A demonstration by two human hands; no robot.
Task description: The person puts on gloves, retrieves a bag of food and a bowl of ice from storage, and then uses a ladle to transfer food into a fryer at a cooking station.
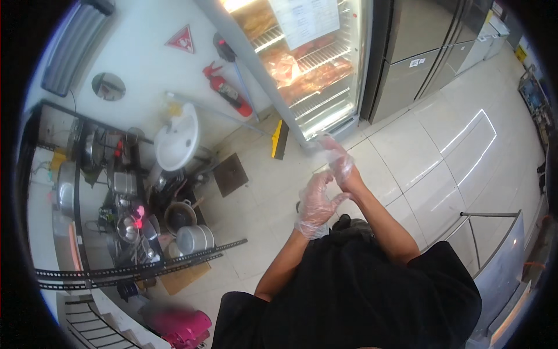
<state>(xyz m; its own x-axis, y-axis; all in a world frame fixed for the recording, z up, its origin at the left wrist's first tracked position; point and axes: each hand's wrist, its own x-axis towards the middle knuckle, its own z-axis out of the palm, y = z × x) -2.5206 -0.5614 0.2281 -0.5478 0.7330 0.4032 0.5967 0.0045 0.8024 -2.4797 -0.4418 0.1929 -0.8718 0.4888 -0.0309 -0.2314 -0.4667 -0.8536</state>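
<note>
Both hands wear thin clear plastic gloves and are raised close together in front of my body. My left hand [316, 201] has its thumb stretched away from the fingers, with the thumb tip close to my right wrist. Its fingertips come up to the cuff of the plastic glove [344, 168] on my right hand [339, 157]. Loose, blurred plastic hangs past the right fingers, so how they are bent is hard to see. Beyond the hands stands a lit glass-door refrigerator [320, 83] with bagged food [283, 70] on wire racks.
A black metal rack [139, 270] with pots [192, 240] stands left, near a white washbasin [176, 139]. A yellow floor squeegee [279, 139] leans by the refrigerator. Steel refrigerators [405, 78] line the right side. A metal-framed table [501, 257] is close on my right; a pink object [187, 329] lies lower left.
</note>
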